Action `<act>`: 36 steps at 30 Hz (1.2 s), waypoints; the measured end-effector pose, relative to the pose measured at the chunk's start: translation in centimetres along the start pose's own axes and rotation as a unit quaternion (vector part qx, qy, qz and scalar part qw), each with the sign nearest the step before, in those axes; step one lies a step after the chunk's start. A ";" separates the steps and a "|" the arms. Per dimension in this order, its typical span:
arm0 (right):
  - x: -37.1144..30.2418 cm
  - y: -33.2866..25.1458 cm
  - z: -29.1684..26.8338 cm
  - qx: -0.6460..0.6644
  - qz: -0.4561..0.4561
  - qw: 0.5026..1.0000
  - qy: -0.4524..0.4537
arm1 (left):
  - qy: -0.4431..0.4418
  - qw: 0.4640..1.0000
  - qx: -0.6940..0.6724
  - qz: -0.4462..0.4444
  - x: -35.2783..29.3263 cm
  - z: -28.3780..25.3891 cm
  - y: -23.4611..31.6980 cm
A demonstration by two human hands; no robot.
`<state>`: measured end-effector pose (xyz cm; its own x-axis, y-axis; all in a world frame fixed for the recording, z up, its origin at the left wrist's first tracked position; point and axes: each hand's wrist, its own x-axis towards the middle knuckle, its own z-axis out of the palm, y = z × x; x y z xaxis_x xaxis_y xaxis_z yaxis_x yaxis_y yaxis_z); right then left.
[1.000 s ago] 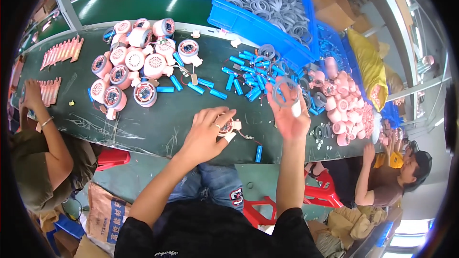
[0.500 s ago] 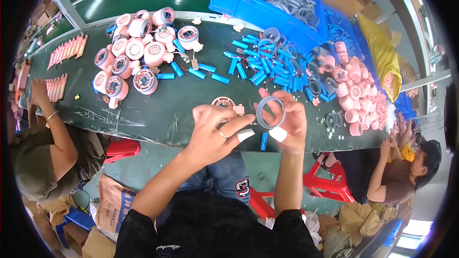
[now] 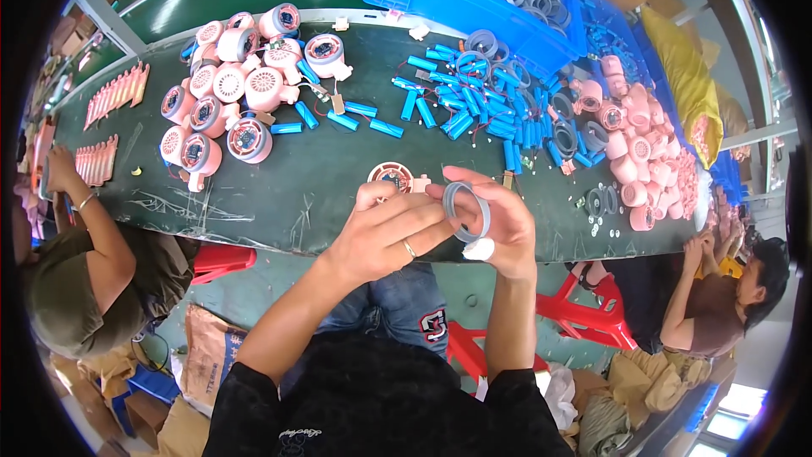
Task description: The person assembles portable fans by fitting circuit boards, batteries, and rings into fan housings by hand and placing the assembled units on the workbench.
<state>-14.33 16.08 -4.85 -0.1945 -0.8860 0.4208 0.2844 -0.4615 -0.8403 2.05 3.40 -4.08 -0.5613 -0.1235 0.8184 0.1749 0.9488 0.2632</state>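
Observation:
A grey plastic ring (image 3: 482, 213) stands tilted on edge between my two hands, above the near side of the table. My right hand (image 3: 511, 233) grips its right side, with white tape around the thumb. From the left, my left hand (image 3: 376, 237) has its fingers curled together, the fingertips on the ring's near-left edge; its thumb is hidden. Just beyond my left hand lies a round pink fan housing (image 3: 391, 173) with its open side up, partly covered by the fingers.
Pink fan housings with grey rings (image 3: 228, 83) are heaped at the left. Blue battery cells (image 3: 474, 101) with wires lie beyond my hands, before a blue crate (image 3: 474, 2) of grey rings. More pink housings (image 3: 639, 148) pile up at the right. Co-workers sit on both sides.
The ring has turned more edge-on and shifted slightly left and down. My left fingers have come onto its edge. The view has shifted a little.

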 end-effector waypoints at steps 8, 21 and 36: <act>0.9 0.8 0.1 -0.148 0.073 0.982 0.091 | -0.094 0.935 -0.054 -0.337 -2.8 -0.1 -1.4; 3.0 0.9 1.0 -0.365 0.143 0.920 0.023 | -0.058 0.883 -0.097 -0.456 -3.9 0.7 -1.6; 4.3 1.2 1.5 -0.430 0.091 0.898 -0.018 | -0.095 0.874 -0.070 -0.471 -3.9 0.5 -1.7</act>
<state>-13.42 11.66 -3.49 -0.1842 -0.9510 0.2483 -0.5253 -0.1182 -0.8426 3.48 2.39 -7.96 -0.6312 -0.7681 0.1077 -0.3489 0.4052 0.8451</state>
